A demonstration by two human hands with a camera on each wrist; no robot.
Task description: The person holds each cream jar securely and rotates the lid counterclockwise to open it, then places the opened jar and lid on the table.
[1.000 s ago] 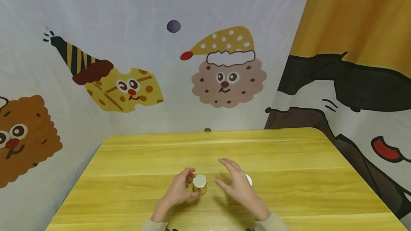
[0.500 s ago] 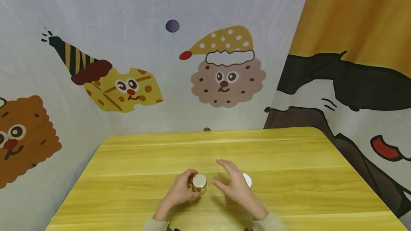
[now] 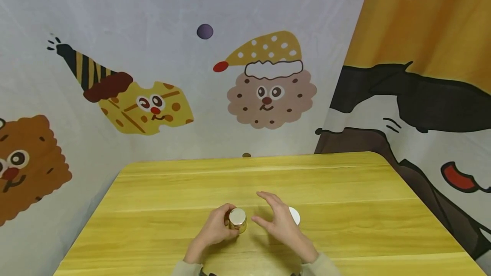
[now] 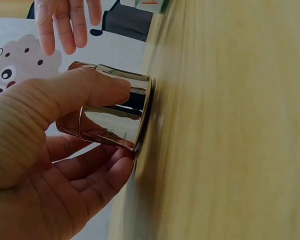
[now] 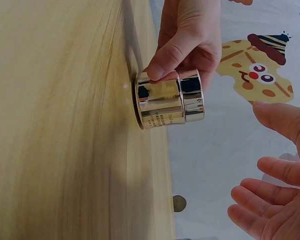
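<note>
A shiny gold jar (image 3: 238, 220) with a flat-topped lid stands upright on the wooden table, or just off it; the frames leave that unclear. My left hand (image 3: 215, 227) grips it from the left, thumb on the near side and fingers curled behind. Small print shows on the jar's mirror-like wall in the right wrist view, and the lid seam is visible. To the right, my right hand (image 3: 281, 225) hovers apart from the jar, fingers spread and thumb out, holding nothing. Past that hand sits a white round-topped container (image 3: 294, 216), partly hidden by it.
The yellow wood-grain table (image 3: 172, 191) spreads out around both hands. Behind it hangs a pale cloth (image 3: 165, 12) printed with cartoon food figures, and an orange and black print covers the right side.
My left fingers and thumb have closed in around the gold jar. The right hand has shifted only slightly left, staying spread, while the head view drifts a little.
</note>
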